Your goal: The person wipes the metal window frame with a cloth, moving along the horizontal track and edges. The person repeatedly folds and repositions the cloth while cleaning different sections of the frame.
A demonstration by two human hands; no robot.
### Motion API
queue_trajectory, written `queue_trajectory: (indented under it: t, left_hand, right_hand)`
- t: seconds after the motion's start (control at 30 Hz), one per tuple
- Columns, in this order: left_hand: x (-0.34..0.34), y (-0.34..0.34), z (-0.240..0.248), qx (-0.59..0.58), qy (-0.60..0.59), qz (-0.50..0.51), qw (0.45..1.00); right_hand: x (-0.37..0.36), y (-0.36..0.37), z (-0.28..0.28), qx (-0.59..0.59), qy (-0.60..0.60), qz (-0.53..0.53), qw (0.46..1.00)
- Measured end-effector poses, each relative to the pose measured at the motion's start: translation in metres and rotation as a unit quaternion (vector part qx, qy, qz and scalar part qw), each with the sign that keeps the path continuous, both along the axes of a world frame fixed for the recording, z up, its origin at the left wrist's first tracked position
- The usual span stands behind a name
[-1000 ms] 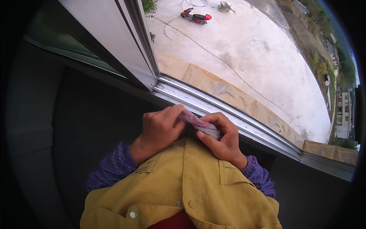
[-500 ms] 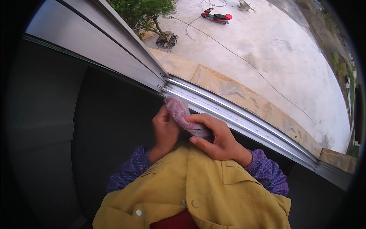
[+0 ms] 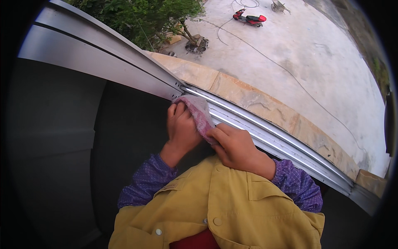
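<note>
Gripping a pink cloth (image 3: 199, 114) from both sides, the hands meet at the metal window track (image 3: 265, 133). The left hand (image 3: 181, 129) has its fingers curled over the cloth's upper end, pressing it against the track just beyond the fingertips. The right hand (image 3: 236, 147) pinches the cloth's lower end between thumb and fingers. A stone ledge (image 3: 248, 97) runs just past the track, and far beyond the hands a red scooter (image 3: 250, 18) stands on the concrete yard (image 3: 315, 54).
</note>
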State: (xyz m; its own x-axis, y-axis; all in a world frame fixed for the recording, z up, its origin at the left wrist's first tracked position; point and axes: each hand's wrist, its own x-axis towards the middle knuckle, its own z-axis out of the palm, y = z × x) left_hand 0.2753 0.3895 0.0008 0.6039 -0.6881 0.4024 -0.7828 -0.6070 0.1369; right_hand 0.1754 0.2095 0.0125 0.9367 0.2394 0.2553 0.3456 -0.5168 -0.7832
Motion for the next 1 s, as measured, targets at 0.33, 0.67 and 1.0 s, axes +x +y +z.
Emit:
queue_trajectory:
  t: [0.33,0.67,1.0]
  left_hand:
    - [0.009,-0.017,0.017,0.126,0.030,-0.016,0.991]
    - [-0.005,-0.026,0.007,0.051,0.111,-0.025,0.992]
    - [-0.024,-0.040,-0.002,-0.006,0.130,-0.043,0.991]
  right_hand:
    - [-0.007,-0.011,0.001,0.007,0.011,-0.039,0.999]
    - [-0.016,-0.026,-0.007,0.044,0.011,-0.065,0.997]
    - [-0.017,-0.031,-0.001,0.037,-0.035,-0.042,0.998]
